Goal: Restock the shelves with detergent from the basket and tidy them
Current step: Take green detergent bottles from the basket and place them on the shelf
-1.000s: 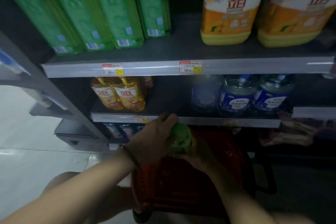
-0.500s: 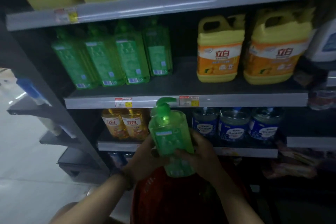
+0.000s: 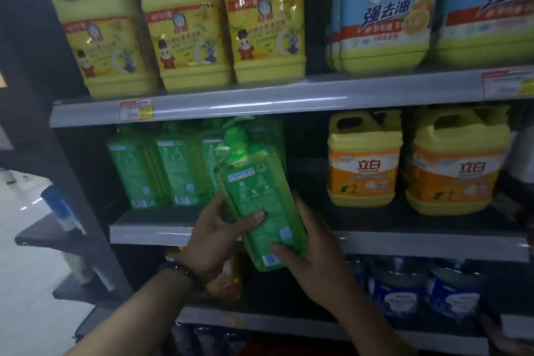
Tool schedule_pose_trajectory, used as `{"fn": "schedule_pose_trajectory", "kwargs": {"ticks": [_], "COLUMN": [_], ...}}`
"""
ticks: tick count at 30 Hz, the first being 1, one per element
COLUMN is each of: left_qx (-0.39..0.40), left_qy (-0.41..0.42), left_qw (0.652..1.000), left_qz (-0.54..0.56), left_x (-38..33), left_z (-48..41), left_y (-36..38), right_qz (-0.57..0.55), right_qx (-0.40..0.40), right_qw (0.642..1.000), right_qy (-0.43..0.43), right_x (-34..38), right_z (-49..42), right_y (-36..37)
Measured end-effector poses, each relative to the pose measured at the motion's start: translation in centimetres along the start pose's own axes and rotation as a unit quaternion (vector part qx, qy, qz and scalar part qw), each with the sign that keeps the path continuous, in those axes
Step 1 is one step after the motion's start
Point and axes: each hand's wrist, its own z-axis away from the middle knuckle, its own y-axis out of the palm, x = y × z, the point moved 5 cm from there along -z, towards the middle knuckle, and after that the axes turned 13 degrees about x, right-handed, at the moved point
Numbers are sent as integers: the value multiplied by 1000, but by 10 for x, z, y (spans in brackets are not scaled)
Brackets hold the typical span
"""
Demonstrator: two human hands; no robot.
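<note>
Head cam, only 1 view so here goes. We've got 1 green pump bottle [image 3: 261,205] of detergent up in front of the middle shelf [image 3: 404,237], tilted a bit w/ the pump top leaning left and the back label facing us. Left hand [image 3: 215,237] is wrapped round its left side, thumb across the label; right hand [image 3: 310,251] grips the lower right side and bottom, fingers curled onto the front. So both hands are closed on the bottle, it's not on the shelf yet.

Step in hand imo: placing this 1 w/ the matching green bottles [image 3: 161,167] standing at the left of that shelf. There's a bare stretch between that row and the orange-label jugs [image 3: 364,162], prob where it goes. Next move needs the bottle stood upright, base cleared over the shelf lip, slid in beside the row. Basket isn't really visible rn, can't tell what's left in it.
</note>
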Motion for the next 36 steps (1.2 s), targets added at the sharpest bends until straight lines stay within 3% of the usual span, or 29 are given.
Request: {"fn": "schedule_pose_trajectory", "kwargs": {"ticks": [8, 17, 25, 32, 36], "left_qx": [39, 77, 92, 63, -52], "left_qy": [-19, -87, -69, -31, 28], "left_qw": [998, 993, 991, 969, 925], "left_qz": [-37, -31, -68, -238, -376], "left_x": [-16, 7, -23, -22, -7], "left_z": [-30, -10, -65, -111, -118], "left_y": [-15, -20, -31, -38, -32], "right_qz": [40, -34, -32, 50, 85], "right_qx": [19, 79, 56, 43, 20], "right_qw": [999, 995, 996, 993, 990], "right_qy": [-3, 44, 62, 101, 112], "right_x": [-1, -16, 3, -19, -27], "right_z": [-37, -18, -64, -106, -126], "right_y": [-9, 7, -23, -34, -30]}}
